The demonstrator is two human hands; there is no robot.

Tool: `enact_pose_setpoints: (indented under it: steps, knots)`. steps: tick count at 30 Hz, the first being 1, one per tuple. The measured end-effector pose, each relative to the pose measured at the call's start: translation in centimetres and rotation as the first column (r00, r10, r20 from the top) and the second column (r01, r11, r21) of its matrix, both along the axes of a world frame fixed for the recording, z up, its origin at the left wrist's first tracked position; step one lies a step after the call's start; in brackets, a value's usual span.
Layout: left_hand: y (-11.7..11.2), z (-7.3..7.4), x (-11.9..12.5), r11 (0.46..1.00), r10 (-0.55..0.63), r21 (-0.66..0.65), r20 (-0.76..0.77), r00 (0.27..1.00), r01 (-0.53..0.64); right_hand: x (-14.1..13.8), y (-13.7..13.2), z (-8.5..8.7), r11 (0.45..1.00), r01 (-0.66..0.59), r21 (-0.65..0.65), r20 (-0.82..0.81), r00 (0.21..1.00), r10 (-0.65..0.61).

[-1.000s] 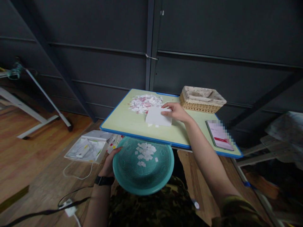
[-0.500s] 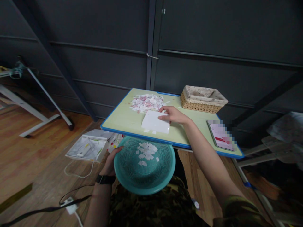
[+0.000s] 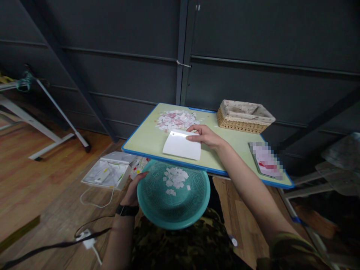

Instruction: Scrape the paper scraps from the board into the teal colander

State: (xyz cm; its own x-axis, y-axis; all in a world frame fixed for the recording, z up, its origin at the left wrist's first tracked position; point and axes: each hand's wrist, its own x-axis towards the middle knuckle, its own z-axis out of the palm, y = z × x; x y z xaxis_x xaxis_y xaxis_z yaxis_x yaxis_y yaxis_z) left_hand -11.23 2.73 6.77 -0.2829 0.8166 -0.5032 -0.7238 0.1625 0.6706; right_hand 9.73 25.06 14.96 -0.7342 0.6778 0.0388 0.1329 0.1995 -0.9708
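My left hand grips the left rim of a teal plastic basket, held just under the near edge of a green table with a blue rim. Small white paper scraps lie in the basket. My right hand pinches a white card, its lower edge resting on the table near the front rim, directly above the basket. A pile of white and pink paper scraps lies farther back on the table.
A wicker basket stands at the table's back right and a phone lies at its right edge. On the wooden floor to the left are an open white box, cables and a charger. Dark wall panels stand behind.
My right hand has drawn the white card from beside the scrap pile toward the table's near edge, above the basket. The left hand and basket stay put.
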Motion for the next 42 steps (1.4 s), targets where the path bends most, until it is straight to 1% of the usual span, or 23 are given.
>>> enact_pose_setpoints:
  steps: [1,2,3,5,7,9,10,13,16,17,18,20,23,26,28,31,33,37,42]
  knots:
    - [0.0,0.1,0.0,1.000,-0.019,-0.009,-0.011,1.000,0.019,0.0,0.3,0.0,0.995,0.098,0.005,-0.048,0.994,-0.097]
    - [0.0,0.2,0.1,0.999,-0.029,-0.017,-0.017,0.999,0.029,0.0,0.7,0.0,0.979,0.202,0.006,-0.090,0.976,-0.200]
    - [0.0,0.3,0.1,0.999,-0.034,-0.021,-0.031,0.999,0.034,0.1,1.1,0.0,0.952,0.306,0.010,-0.125,0.945,-0.302]
    - [0.0,0.3,0.1,0.999,-0.026,-0.022,-0.039,0.999,0.025,0.4,2.2,-0.1,0.866,0.498,0.052,-0.182,0.857,-0.482]
    - [0.0,0.2,0.1,0.999,-0.029,-0.032,-0.041,0.999,0.028,1.1,3.5,-0.2,0.755,0.640,0.145,-0.232,0.764,-0.602]
    - [0.0,0.0,0.0,0.999,-0.031,-0.035,-0.046,0.998,0.029,1.9,4.5,-0.4,0.662,0.711,0.236,-0.256,0.703,-0.664]
    - [0.0,-0.1,-0.1,0.999,-0.029,-0.035,-0.047,0.998,0.027,2.2,4.9,-0.5,0.632,0.725,0.275,-0.257,0.689,-0.678]
    - [0.0,-0.3,-0.2,0.998,-0.033,-0.048,-0.031,0.999,0.031,2.7,5.3,-0.6,0.569,0.708,0.417,-0.254,0.692,-0.675]
    - [0.0,-0.4,-0.3,0.998,-0.054,-0.044,-0.003,0.999,0.054,2.5,4.5,-0.5,0.496,0.648,0.578,-0.233,0.713,-0.661]
    - [0.0,-0.4,-0.3,0.998,-0.055,-0.031,-0.002,0.998,0.055,2.4,4.2,-0.5,0.481,0.621,0.618,-0.214,0.722,-0.658]
    - [0.0,-0.4,-0.3,0.999,-0.051,-0.019,-0.005,0.999,0.051,2.2,3.9,-0.5,0.477,0.591,0.651,-0.190,0.735,-0.651]
    - [0.0,-0.3,-0.3,0.999,-0.038,-0.009,-0.017,0.999,0.038,2.0,3.5,-0.5,0.486,0.529,0.695,-0.137,0.762,-0.633]
    - [0.0,-0.1,-0.2,1.000,-0.025,-0.010,-0.030,0.999,0.025,1.8,3.4,-0.6,0.502,0.477,0.721,-0.078,0.776,-0.626]
    - [0.1,0.0,-0.1,0.999,-0.028,-0.024,-0.025,0.999,0.027,2.1,3.6,-0.4,0.493,0.500,0.712,-0.062,0.744,-0.666]
    - [0.1,0.1,0.0,0.999,-0.027,-0.036,-0.022,0.999,0.026,2.5,3.9,-0.2,0.457,0.552,0.698,-0.083,0.695,-0.714]
    - [0.1,0.2,0.1,1.000,-0.002,-0.027,-0.034,0.999,0.001,3.4,4.3,0.1,0.372,0.628,0.684,-0.133,0.608,-0.782]
    - [0.0,0.2,0.1,1.000,0.012,-0.024,-0.041,0.999,-0.013,3.9,4.5,0.3,0.341,0.653,0.676,-0.158,0.580,-0.799]
    - [0.0,0.1,0.0,0.999,0.003,-0.032,-0.032,0.999,-0.004,4.6,4.7,0.5,0.336,0.636,0.695,-0.167,0.597,-0.785]
    - [0.0,-0.2,-0.2,0.999,-0.022,-0.025,-0.036,0.999,0.022,4.5,4.4,0.8,0.335,0.556,0.761,-0.070,0.583,-0.809]
